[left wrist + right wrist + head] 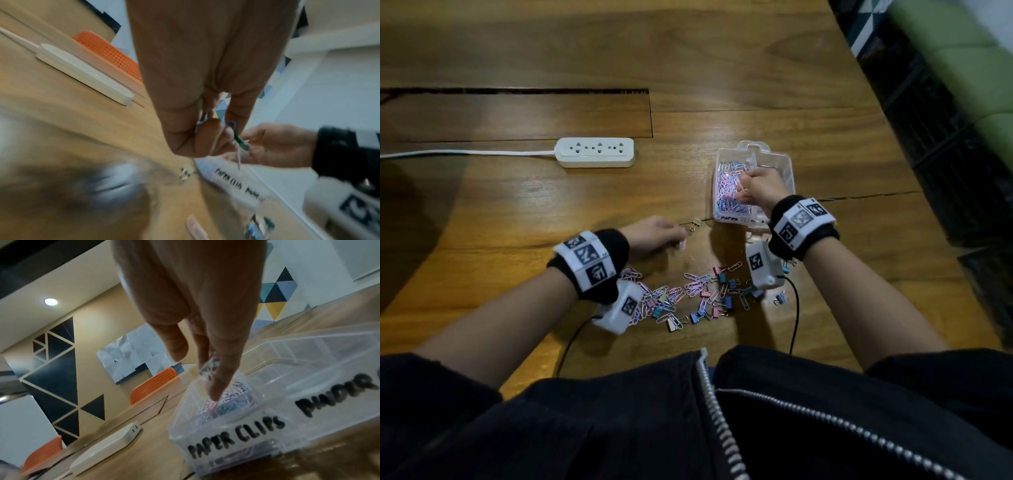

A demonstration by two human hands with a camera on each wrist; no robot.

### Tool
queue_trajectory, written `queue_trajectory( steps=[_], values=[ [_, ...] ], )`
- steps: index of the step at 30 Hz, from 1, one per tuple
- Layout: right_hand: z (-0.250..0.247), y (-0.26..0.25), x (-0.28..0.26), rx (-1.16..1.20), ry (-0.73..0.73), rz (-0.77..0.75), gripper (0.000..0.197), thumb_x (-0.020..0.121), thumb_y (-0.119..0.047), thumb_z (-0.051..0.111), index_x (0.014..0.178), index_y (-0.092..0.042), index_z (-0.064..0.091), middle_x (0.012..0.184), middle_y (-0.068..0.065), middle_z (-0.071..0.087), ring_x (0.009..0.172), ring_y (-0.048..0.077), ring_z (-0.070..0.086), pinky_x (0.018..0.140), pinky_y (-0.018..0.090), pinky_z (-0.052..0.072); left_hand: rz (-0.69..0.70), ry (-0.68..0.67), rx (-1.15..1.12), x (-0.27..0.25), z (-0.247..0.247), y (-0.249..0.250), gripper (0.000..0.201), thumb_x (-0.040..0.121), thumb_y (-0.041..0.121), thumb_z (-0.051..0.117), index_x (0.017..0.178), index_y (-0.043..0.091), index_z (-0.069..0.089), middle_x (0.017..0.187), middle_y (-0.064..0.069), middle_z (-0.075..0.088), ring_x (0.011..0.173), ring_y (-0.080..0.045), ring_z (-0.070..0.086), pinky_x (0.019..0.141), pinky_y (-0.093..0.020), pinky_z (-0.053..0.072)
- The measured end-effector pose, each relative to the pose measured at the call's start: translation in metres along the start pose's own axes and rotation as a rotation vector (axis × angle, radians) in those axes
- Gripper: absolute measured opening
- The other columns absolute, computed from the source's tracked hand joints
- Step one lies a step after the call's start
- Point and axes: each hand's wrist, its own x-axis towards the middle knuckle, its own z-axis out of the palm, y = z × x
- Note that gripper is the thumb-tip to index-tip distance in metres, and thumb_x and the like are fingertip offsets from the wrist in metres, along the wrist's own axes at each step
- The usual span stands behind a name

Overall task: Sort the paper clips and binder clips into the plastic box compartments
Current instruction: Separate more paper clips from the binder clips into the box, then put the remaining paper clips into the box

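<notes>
A clear plastic box (788, 171) stands right of centre, labelled "PAPER CLIPS" and, blurred, binder on its front wall (226, 436). Its left compartment holds many pastel paper clips (726, 192); the right one looks almost bare. My right hand (743, 186) hangs over the paper clip compartment, fingers pointing down, with a few paper clips (209, 367) caught between them. My left hand (678, 236) hovers left of the box and pinches a green binder clip (241, 142) together with some paper clips. A mixed pile of clips (688, 294) lies near me.
One binder clip (694, 224) lies alone by the box's near left corner. A white power strip (595, 152) with its cord sits to the left behind. The wooden table's edge (893, 144) runs diagonally on the right. Orange chairs (154, 384) stand beyond the table.
</notes>
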Motion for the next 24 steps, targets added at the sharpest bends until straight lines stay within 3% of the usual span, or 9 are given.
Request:
queue_trajectory(
  steps=[3,5,9,12,14,17,19,22,24],
  values=[
    [0.002,-0.004,-0.001,-0.191,-0.062,-0.043,0.036,0.094,-0.007,0.039,0.127,0.007,0.043,0.125,0.019,0.052,0.097,0.022,0.056,0.073,0.022,0.045,0.031,0.008,-0.200,0.009,-0.005,0.033,0.022,0.096,0.014,0.043,0.075,0.010,0.051,0.058,0.002,0.054,0.036,-0.001,0.043,0.035,-0.011,0.033],
    [0.002,-0.002,-0.003,-0.227,-0.008,-0.092,0.034,0.094,-0.004,0.037,0.123,0.011,0.046,0.130,0.025,0.049,0.114,0.032,0.050,0.083,0.032,0.046,0.052,0.027,-0.249,0.018,-0.004,0.056,0.017,0.095,0.011,0.044,0.079,0.010,0.052,0.068,0.000,0.049,0.048,-0.005,0.042,0.039,-0.012,0.034],
    [-0.011,0.015,-0.008,-0.074,0.097,-0.136,0.023,0.090,0.002,0.035,0.093,-0.006,0.057,0.085,-0.001,0.055,0.087,0.017,0.052,0.069,0.019,0.042,0.081,0.077,-0.269,0.043,0.006,0.094,0.019,0.095,0.004,0.041,0.079,0.009,0.049,0.067,-0.003,0.045,0.044,-0.004,0.048,0.040,-0.013,0.038],
    [-0.025,0.031,-0.025,-0.005,0.083,-0.107,0.021,0.091,0.001,0.036,0.084,-0.011,0.052,0.079,0.000,0.052,0.068,0.010,0.050,0.061,0.019,0.044,0.049,0.093,-0.306,0.061,0.016,0.110,0.024,0.096,-0.002,0.032,0.076,0.005,0.044,0.067,-0.006,0.040,0.052,-0.012,0.045,0.040,-0.015,0.039],
    [-0.033,0.044,-0.037,-0.066,0.034,-0.088,0.018,0.091,-0.001,0.039,0.085,-0.011,0.053,0.079,0.000,0.054,0.068,0.010,0.051,0.059,0.018,0.043,0.024,0.130,-0.259,0.066,0.022,0.115,0.017,0.096,0.000,0.031,0.094,-0.002,0.048,0.068,-0.008,0.042,0.055,-0.014,0.043,0.046,-0.018,0.041],
    [-0.038,0.066,-0.050,-0.264,-0.027,-0.089,0.011,0.088,-0.004,0.048,0.093,-0.009,0.056,0.085,-0.001,0.056,0.078,0.013,0.053,0.068,0.021,0.044,0.030,0.153,-0.048,0.070,0.030,0.114,0.036,0.095,0.004,0.037,0.129,-0.005,0.043,0.085,-0.013,0.052,0.070,-0.021,0.055,0.064,-0.025,0.047],
    [-0.038,0.079,-0.054,-0.359,-0.050,-0.080,0.009,0.085,-0.006,0.054,0.091,-0.011,0.057,0.087,-0.002,0.056,0.085,0.015,0.053,0.072,0.024,0.045,0.092,0.160,0.037,0.071,0.029,0.109,0.035,0.093,0.002,0.039,0.126,-0.002,0.049,0.089,-0.010,0.053,0.073,-0.020,0.052,0.065,-0.025,0.045],
    [-0.033,0.092,-0.056,-0.413,-0.092,-0.077,0.014,0.083,-0.007,0.057,0.074,-0.018,0.055,0.081,-0.003,0.056,0.084,0.016,0.053,0.064,0.018,0.043,0.187,0.307,0.067,0.066,0.018,0.097,0.030,0.090,-0.003,0.041,0.113,0.001,0.059,0.118,-0.011,0.058,0.095,-0.023,0.055,0.078,-0.027,0.048],
    [-0.028,0.096,-0.055,-0.442,-0.104,-0.086,0.012,0.085,-0.006,0.055,0.082,-0.017,0.059,0.089,0.000,0.057,0.088,0.015,0.053,0.064,0.018,0.042,0.183,0.431,0.113,0.064,0.005,0.082,0.028,0.090,-0.004,0.041,0.112,0.000,0.059,0.122,-0.014,0.059,0.107,-0.026,0.057,0.086,-0.031,0.047]
  ],
)
